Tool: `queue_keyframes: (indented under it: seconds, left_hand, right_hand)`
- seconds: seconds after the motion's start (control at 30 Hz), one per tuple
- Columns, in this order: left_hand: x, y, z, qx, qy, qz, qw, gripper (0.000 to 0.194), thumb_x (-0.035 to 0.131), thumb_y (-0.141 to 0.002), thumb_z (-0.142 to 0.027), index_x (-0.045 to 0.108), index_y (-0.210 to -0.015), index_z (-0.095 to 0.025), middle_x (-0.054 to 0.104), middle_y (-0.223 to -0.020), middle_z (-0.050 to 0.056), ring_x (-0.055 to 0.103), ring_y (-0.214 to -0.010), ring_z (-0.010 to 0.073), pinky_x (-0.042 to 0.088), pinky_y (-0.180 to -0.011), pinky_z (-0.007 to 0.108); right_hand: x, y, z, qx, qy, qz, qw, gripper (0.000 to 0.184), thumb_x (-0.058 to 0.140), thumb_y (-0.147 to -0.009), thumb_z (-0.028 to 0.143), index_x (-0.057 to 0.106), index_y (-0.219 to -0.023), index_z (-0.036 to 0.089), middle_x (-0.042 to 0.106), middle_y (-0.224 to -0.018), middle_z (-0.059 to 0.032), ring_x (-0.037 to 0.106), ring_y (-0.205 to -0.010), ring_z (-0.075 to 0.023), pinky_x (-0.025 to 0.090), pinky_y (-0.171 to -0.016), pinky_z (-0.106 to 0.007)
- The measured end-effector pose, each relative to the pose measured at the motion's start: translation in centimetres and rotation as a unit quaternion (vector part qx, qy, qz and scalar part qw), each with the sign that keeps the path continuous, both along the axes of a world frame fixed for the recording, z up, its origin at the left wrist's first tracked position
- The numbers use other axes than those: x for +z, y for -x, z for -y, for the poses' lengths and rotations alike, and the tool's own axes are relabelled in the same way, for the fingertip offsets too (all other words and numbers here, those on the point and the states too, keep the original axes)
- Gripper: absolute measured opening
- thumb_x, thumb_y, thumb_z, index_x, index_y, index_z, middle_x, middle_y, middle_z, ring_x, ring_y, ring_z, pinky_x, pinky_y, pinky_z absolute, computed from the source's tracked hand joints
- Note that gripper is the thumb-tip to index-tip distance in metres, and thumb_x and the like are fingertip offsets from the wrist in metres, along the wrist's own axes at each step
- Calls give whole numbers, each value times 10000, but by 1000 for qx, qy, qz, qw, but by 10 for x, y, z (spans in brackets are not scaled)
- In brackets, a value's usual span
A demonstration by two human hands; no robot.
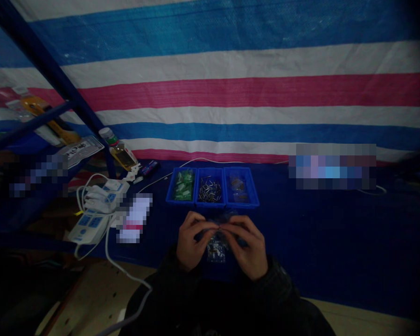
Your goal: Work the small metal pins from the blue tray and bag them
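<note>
My left hand [193, 240] and my right hand [248, 243] meet over the front of the blue table, thumbs and fingers pinched together. Between them is a small clear plastic bag [216, 252], gripped near its top edge and hanging below the fingertips. Small pieces seem to lie inside it, too dim to name. Just beyond my hands three blue bins stand side by side. Green-and-clear packets fill the left bin [192, 202], loose metal pins or screws the middle bin [210, 204], and small clear bags with brownish pieces the right bin [243, 204].
To the left are a power strip [86, 228] with white cables, a blurred-out phone-like object [136, 219] and a drink bottle [121, 151]. A dark blue metal frame [52, 65] slants up there. A striped tarp [231, 93] hangs behind; a pixelated object [332, 168] lies at the right back.
</note>
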State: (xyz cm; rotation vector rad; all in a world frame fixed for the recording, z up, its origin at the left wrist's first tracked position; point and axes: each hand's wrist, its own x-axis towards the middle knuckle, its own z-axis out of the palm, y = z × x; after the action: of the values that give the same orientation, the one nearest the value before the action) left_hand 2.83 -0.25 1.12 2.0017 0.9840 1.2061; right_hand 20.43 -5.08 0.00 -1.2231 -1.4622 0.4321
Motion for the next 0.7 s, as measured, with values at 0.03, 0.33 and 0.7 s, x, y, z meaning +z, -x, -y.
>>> queue_keyframes:
  seconds: [0.03, 0.33, 0.7]
  left_hand:
    - [0, 0, 1, -7, 11, 0, 1000, 116, 667, -914, -203, 773, -961, -212, 635, -856, 49, 611, -845, 180, 498, -751, 300]
    - [6, 1, 3, -55, 91, 29, 994, 240, 489, -1012, -203, 724, -977, -172, 725, -960, 72, 680, -953, 189, 505, -887, 312]
    - [-3, -2, 4, 26, 64, 22, 997, 140, 723, -865, -192, 703, -1002, -178, 747, -974, 61, 707, -870, 177, 547, -810, 282]
  right_hand:
    - [0, 0, 0, 3, 5, -2, 1000, 146, 646, -936, 207, 771, -1004, 238, 720, -949, -68, 698, -835, -194, 585, -743, -337]
    - [-6, 1, 4, 48, 50, -34, 997, 211, 598, -954, 198, 733, -1107, 250, 766, -827, -13, 725, -687, -167, 597, -704, -289]
    - [-1, 4, 3, 28, 31, -18, 999, 75, 680, -907, 227, 730, -962, 226, 768, -915, -38, 699, -690, -161, 576, -670, -279]
